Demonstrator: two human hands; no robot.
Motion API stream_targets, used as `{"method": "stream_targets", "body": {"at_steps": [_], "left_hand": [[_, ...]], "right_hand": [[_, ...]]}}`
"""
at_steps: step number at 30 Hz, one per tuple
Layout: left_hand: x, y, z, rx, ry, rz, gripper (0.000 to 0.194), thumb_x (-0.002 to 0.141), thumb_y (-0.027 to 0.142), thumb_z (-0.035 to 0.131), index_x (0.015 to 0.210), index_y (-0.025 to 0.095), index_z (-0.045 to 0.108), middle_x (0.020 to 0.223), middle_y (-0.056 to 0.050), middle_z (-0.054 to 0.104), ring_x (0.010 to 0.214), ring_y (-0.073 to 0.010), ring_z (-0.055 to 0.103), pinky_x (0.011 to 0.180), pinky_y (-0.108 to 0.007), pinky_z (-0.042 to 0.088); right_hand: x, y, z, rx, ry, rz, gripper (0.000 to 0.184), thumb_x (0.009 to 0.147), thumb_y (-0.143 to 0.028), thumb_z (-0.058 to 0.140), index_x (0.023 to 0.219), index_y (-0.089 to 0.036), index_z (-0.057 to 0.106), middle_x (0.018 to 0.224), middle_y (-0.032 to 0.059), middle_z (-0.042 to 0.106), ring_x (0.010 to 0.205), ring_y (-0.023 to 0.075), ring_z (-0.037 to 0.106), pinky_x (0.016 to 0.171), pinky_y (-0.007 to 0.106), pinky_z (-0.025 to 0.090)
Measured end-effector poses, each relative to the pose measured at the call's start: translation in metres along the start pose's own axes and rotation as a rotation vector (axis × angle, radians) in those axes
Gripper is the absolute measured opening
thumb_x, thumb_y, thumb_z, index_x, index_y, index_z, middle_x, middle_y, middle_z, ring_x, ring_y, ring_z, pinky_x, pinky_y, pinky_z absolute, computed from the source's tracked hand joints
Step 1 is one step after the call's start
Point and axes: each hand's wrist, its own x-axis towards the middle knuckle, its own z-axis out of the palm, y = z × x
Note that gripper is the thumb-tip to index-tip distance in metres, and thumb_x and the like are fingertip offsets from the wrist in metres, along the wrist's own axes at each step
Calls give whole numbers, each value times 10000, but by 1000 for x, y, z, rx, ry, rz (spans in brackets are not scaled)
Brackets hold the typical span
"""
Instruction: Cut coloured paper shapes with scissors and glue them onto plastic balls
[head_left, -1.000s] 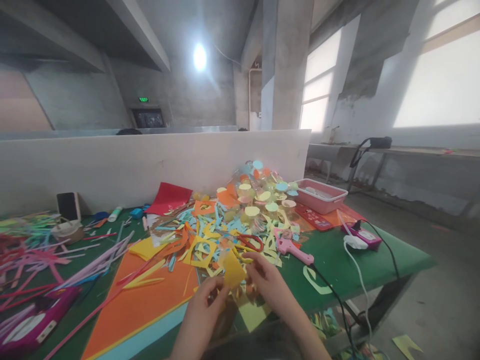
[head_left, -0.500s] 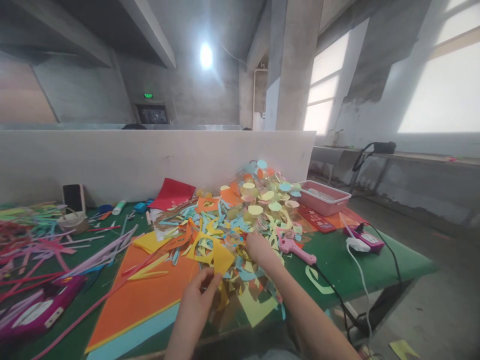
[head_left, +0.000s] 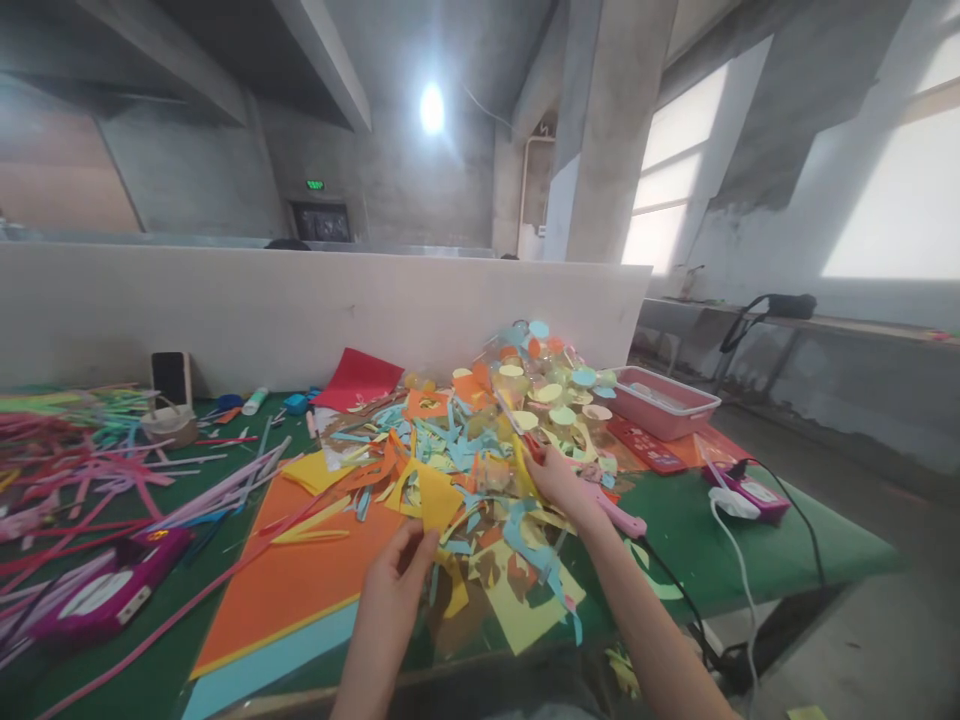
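Note:
My left hand (head_left: 394, 585) pinches a yellow piece of paper (head_left: 437, 498) by its lower edge, just above the orange sheet (head_left: 292, 585). My right hand (head_left: 561, 482) is closed round red-handled scissors (head_left: 525, 437), whose blades point up and to the left over the heap of coloured paper scraps (head_left: 457, 470). Both hands are over the near part of the green table (head_left: 675, 520). The scissor handles are mostly hidden by my fingers.
A pink glue gun (head_left: 626, 518) with a black cord lies right of my right hand. Behind it stand clear cups with coloured lids (head_left: 551, 385), a pink basket (head_left: 667, 400) and a power strip (head_left: 746, 490). Pink and coloured strips (head_left: 67, 470) cover the left. A white board (head_left: 300, 310) walls the back.
My right hand let go of the yellow paper, reached forward into the scrap heap and came up with the scissors. My left hand kept the yellow piece and shifted slightly left.

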Motion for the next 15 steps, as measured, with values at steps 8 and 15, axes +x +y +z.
{"method": "stream_targets", "body": {"at_steps": [8, 15], "left_hand": [[1, -3, 3, 1, -43, 12, 552, 620, 682, 675, 858, 185, 705, 612, 4, 591, 621, -172, 558, 632, -257, 457], [-3, -7, 15, -50, -40, 18, 515, 600, 652, 698, 828, 190, 706, 643, -19, 646, 650, -196, 605, 630, -273, 480]], "right_hand": [[-22, 16, -32, 157, 23, 143, 433, 751, -591, 611, 881, -182, 558, 652, 1, 582, 611, 173, 546, 563, 268, 410], [-19, 12, -21, 342, 17, 117, 436, 747, -564, 653, 933, -179, 565, 805, 43, 669, 707, 184, 609, 615, 274, 477]]}}
